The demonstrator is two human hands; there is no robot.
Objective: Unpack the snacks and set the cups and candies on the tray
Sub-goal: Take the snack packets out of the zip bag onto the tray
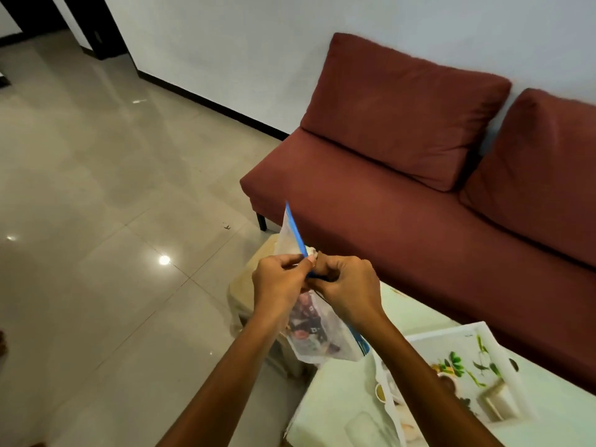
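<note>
Hands: left hand and right hand meet at lower centre of the frame, knuckles nearly touching, both closed in a pinch on the top edge of a clear zip bag.
Left hand: fingers curled, thumb and forefinger nipping the bag's mouth beside the blue zip strip.
Right hand: fingers folded in, gripping the other side of the same mouth, thumb tip just against the left thumb.
Zip bag: held up in the air between the forearms, hanging down from the pinch; one end of its blue strip sticks up above the hands.
Snacks: dark and pink wrapped pieces show through the plastic low in the bag; they look like candies, though blur keeps me from being sure.
Tray: white tray with a leaf and fruit print lies at lower right of the frame on a pale green tablecloth.
Stool: cream plastic stool stands below the bag on the tiled floor.
Sofa: maroon sofa fills the right of the frame, two back cushions against the white wall.
</note>
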